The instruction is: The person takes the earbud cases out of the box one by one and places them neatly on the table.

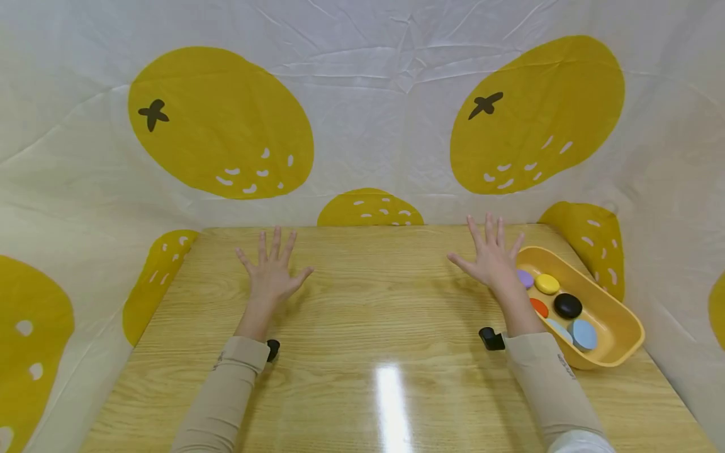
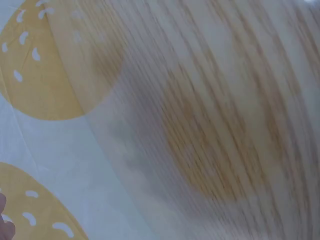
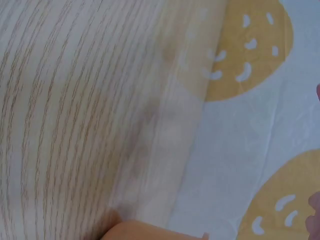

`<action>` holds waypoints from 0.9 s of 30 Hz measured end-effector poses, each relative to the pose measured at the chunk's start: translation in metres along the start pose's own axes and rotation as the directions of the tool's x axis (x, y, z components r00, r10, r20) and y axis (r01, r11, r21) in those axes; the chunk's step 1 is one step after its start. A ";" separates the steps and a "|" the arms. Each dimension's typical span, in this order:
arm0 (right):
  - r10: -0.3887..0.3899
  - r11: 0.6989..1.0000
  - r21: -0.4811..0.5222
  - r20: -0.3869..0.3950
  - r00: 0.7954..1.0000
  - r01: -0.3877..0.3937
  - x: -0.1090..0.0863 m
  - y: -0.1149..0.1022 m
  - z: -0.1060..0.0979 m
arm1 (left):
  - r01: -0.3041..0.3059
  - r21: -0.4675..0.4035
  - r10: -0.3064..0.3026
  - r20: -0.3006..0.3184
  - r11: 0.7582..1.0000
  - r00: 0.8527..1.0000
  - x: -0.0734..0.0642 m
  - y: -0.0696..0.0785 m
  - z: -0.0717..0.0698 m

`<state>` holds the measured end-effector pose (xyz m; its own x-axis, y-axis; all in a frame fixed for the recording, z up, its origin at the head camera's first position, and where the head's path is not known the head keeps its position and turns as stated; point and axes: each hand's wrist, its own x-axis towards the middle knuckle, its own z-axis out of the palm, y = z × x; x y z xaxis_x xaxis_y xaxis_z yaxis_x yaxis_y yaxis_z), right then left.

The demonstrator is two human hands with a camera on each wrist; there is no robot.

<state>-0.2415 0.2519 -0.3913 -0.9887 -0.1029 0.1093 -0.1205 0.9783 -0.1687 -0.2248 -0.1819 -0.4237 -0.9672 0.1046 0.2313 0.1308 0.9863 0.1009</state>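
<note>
My left hand (image 1: 272, 274) is spread over the left part of the wooden table (image 1: 362, 302), its fingers straight and holding nothing. On the other side my right hand (image 1: 494, 261) is spread the same way, also holding nothing, just left of a yellow-orange tub (image 1: 617, 333). Inside the tub lie a purple piece (image 1: 525, 279), a yellow piece (image 1: 547, 284), a red-orange piece (image 1: 539, 307), a black rounded piece (image 1: 567, 306) and light blue pieces (image 1: 583, 335). My right forearm hides part of the tub's near left side. Only fingertips show at the edges of the wrist views.
A white cloth (image 1: 379, 138) with large yellow fruit shapes hangs behind the table and along both sides. Black wrist devices (image 1: 491, 339) sit at both sleeve cuffs. Light glares off the table near the front middle.
</note>
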 end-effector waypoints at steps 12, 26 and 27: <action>0.078 0.987 0.149 -0.123 0.989 -0.060 -0.041 0.021 -0.020 | 0.032 -0.098 -0.041 -0.086 0.995 0.995 0.010 0.030 0.011; 0.318 0.927 0.236 -0.079 0.945 -0.292 -0.117 0.093 -0.023 | -0.041 -0.203 0.010 -0.153 0.978 0.988 0.030 0.132 0.043; 0.332 0.920 0.243 -0.069 0.941 -0.307 -0.122 0.097 -0.021 | -0.046 -0.207 0.016 -0.145 0.977 0.989 0.031 0.140 0.046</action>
<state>-0.1309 0.3633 -0.4001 -0.9638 0.2407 0.1146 0.1710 0.8880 -0.4268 -0.2462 -0.0349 -0.4468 -0.9233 0.1003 0.3707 0.2170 0.9328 0.2879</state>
